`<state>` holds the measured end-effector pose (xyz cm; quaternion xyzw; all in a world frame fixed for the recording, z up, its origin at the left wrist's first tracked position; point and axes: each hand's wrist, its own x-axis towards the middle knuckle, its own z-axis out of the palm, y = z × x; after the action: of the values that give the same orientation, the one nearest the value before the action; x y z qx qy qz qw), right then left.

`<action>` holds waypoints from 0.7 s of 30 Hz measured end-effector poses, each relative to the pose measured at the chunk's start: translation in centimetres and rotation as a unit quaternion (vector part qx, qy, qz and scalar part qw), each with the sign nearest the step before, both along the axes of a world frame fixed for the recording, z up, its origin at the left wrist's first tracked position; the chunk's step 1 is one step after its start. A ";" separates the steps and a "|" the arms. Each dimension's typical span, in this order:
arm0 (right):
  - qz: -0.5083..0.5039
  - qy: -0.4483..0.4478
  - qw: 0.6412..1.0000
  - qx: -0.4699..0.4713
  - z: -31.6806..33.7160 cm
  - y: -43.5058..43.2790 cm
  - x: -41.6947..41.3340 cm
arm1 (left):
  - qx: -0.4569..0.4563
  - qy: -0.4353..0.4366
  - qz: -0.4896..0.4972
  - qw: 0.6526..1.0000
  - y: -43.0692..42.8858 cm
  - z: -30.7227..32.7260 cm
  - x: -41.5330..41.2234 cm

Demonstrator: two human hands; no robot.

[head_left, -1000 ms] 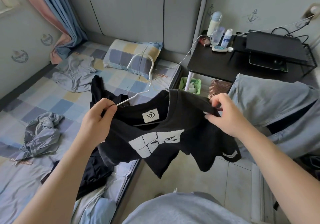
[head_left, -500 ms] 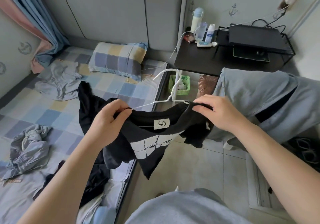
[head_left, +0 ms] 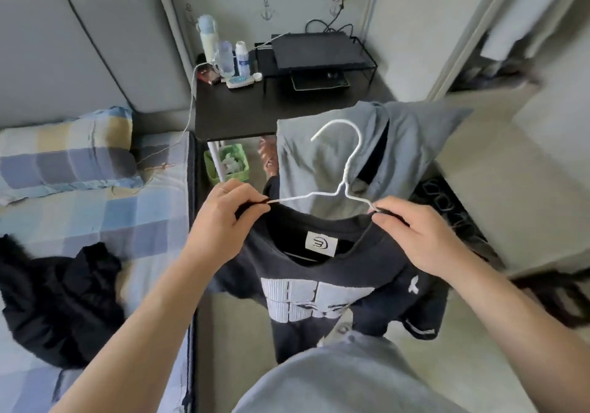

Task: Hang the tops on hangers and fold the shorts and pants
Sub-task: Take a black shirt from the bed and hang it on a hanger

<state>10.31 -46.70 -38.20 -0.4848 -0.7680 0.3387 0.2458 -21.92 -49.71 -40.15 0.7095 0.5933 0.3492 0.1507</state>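
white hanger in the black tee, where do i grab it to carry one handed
Pinch the white hanger at its bare neck under the hook, coming from above. It stands upright above the black tee, centred between the arms, so it should hang level.

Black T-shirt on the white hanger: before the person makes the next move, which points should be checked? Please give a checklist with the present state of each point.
1. Left hand pinches the black T-shirt at the left side of the collar: ok.
2. Right hand pinches the right side of the collar: ok.
3. Both arms of the white hanger enter the neck opening: ok.
4. Hanger ends sit inside the shoulders: cannot tell, cloth and fingers hide them.
5. Hook stands free above the collar: ok.
6. A place to hang the shirt: cannot tell, none is in view.
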 end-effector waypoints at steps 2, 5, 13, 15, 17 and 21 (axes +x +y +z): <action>-0.053 0.004 0.999 0.008 0.5 -0.4 2.7 | 0.009 -0.008 -0.034 0.999 3.2 0.1 3.0; -0.129 0.019 0.991 0.018 1.5 -0.8 6.5 | 0.019 -0.016 -0.079 0.997 7.8 0.5 8.3; -0.294 0.013 0.956 0.022 3.5 -0.1 16.4 | 0.065 -0.018 -0.233 0.970 18.2 2.5 22.3; -0.338 0.016 0.940 0.045 3.9 0.3 18.1 | 0.085 -0.024 -0.249 0.965 20.5 3.0 25.7; -0.376 0.031 0.924 0.062 4.3 1.1 19.4 | 0.089 -0.031 -0.245 0.965 22.5 3.4 29.1; -0.467 0.101 0.877 0.060 5.9 3.4 22.0 | 0.039 -0.061 -0.259 0.963 24.7 3.8 34.8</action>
<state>32.35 -43.29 -32.31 -0.7345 -0.4424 0.1854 0.4800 12.91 -24.96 -36.31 0.8216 0.3654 0.3632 0.2442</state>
